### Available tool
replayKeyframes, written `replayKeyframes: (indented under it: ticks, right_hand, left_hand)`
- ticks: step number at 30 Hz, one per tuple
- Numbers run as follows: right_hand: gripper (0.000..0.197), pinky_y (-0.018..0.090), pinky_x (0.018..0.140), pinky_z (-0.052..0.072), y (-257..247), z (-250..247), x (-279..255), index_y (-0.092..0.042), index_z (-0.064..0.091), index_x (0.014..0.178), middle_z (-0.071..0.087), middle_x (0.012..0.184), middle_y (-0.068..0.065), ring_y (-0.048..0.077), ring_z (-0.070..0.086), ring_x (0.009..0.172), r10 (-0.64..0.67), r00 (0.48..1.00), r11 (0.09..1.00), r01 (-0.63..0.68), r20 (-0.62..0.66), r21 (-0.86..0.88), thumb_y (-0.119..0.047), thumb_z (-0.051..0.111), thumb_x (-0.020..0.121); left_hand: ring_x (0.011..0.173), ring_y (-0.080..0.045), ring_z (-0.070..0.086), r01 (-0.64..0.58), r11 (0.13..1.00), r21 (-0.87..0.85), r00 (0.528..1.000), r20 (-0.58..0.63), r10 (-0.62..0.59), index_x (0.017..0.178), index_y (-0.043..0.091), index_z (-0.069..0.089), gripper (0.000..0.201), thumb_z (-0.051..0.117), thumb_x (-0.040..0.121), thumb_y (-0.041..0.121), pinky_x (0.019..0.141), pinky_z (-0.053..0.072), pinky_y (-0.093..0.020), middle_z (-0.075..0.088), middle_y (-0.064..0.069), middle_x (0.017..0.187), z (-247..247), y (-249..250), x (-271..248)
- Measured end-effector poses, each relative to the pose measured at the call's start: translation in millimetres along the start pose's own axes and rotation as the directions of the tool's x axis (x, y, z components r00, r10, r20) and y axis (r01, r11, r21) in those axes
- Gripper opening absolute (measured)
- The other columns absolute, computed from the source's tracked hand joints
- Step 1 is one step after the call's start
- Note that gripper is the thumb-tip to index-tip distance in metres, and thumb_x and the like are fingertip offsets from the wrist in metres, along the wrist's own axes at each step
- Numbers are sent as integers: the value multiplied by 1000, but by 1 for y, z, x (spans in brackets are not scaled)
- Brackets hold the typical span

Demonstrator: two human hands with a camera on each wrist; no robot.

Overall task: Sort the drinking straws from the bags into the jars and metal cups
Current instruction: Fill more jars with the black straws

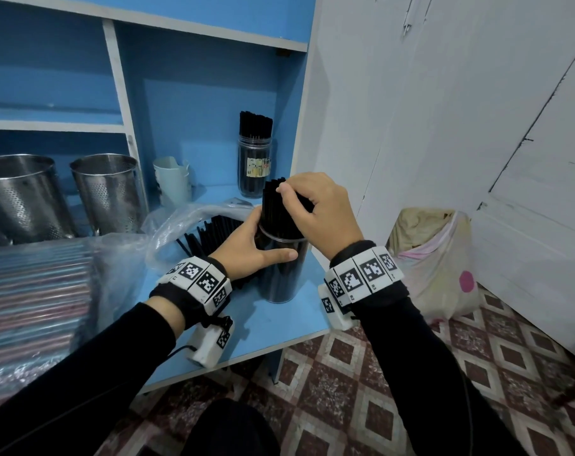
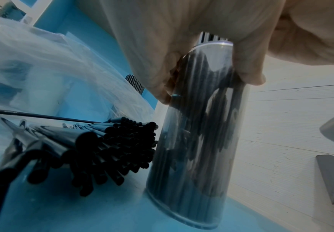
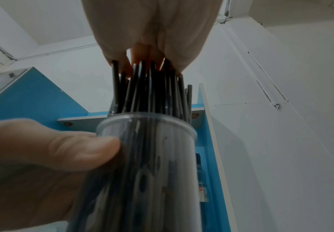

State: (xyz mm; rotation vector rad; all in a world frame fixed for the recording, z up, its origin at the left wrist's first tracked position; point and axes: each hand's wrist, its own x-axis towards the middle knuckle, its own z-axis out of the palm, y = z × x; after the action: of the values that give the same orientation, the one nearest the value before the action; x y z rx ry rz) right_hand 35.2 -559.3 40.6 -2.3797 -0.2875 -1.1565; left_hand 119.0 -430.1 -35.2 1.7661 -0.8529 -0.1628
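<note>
Blue shelving (image 1: pixel 194 103) backs a blue tabletop (image 1: pixel 279 327) at whose near right corner stands a clear plastic jar (image 1: pixel 281 271), packed with black straws (image 1: pixel 276 202). The left hand (image 1: pixel 246 248) wraps round the jar; the right hand (image 1: pixel 315 209) curls over the straw tops, seemingly pressing them down. A second filled jar (image 1: pixel 254 166) stands farther back. Left to do: loose black straws (image 2: pixel 110 149) in the open bag (image 1: pixel 187 222), the bagged coloured straws (image 1: pixel 33 291) at near left, and two metal cups (image 1: pixel 65 192), whose insides are hidden.
</note>
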Motion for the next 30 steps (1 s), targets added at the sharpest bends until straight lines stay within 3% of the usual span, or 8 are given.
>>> replayKeyframes:
  ticks: [4, 7, 10, 14, 17, 24, 27, 30]
  right_hand:
    - [19, 31, 92, 48, 6, -7, -3, -8, 73, 96, 72, 97, 0, 14, 63, 97, 50, 997, 993, -43, -59, 112, -20, 59, 95]
    - [22, 37, 94, 50, 20, -14, -8, -8, 70, 103, 68, 105, 0, 14, 62, 103, 98, 991, 985, -84, -93, 149, -25, 65, 90]
    - [66, 24, 105, 42, 39, -19, -18, -19, 56, 129, 56, 130, -8, 5, 51, 122, 264, 963, 938, -270, 59, 217, -56, 71, 76]
    - [121, 29, 114, 30, 60, -11, -32, -23, 27, 148, 36, 152, -5, 7, 34, 138, 418, 809, 828, -526, 414, 193, -70, 79, 49]
    - [110, 31, 106, 44, 66, 2, -39, -24, 35, 141, 52, 135, -10, 4, 51, 122, 425, 727, 810, -571, 540, 131, -64, 83, 50]
    - [75, 19, 80, 50, 56, 5, -19, -24, 53, 122, 63, 114, -13, 2, 61, 97, 384, 792, 872, -480, 475, 96, -53, 84, 61]
    - [73, 19, 80, 51, 45, -4, 9, -23, 54, 121, 62, 112, -14, 1, 61, 96, 343, 836, 896, -427, 429, 117, -54, 83, 62]
    - [68, 13, 74, 47, 32, -5, 47, -25, 53, 120, 61, 108, -18, -4, 59, 95, 304, 880, 909, -383, 365, 167, -51, 83, 64]
  left_hand:
    - [109, 27, 43, 9, 1000, -15, 1000, 19, -9, 146, 25, 33, 90, 85, 74, 28, 86, 35, 4, 51, 26, 126, -1, 6, -1]
    - [117, 20, 47, 44, 995, -94, 996, 79, -36, 147, 27, 31, 88, 83, 76, 19, 95, 38, -4, 52, 24, 131, -3, 9, -5]
    - [125, -3, 54, 82, 970, -229, 993, 104, -59, 145, 19, 37, 82, 78, 76, 6, 105, 43, -23, 57, 7, 137, -8, 8, -9]
    - [123, -12, 58, 94, 967, -238, 995, 63, -81, 141, 14, 45, 75, 78, 73, 14, 106, 45, -32, 57, 1, 138, -20, 8, -9]
    - [119, -16, 61, 79, 972, -222, 996, 59, -68, 138, 13, 50, 76, 80, 68, 20, 107, 46, -38, 61, -2, 133, -22, 8, -9]
    - [122, -15, 59, 48, 983, -178, 999, 1, -48, 137, 19, 51, 71, 76, 72, 33, 110, 43, -39, 61, -1, 133, -32, 12, -12]
    - [121, -9, 57, 10, 995, -99, 982, -186, -29, 128, 27, 56, 57, 71, 75, 43, 109, 41, -31, 63, 3, 125, -54, 12, -12]
    - [118, -11, 56, -15, 1000, 22, 891, -454, 23, 121, 25, 59, 36, 70, 87, 31, 107, 40, -27, 63, 2, 120, -96, 7, -7]
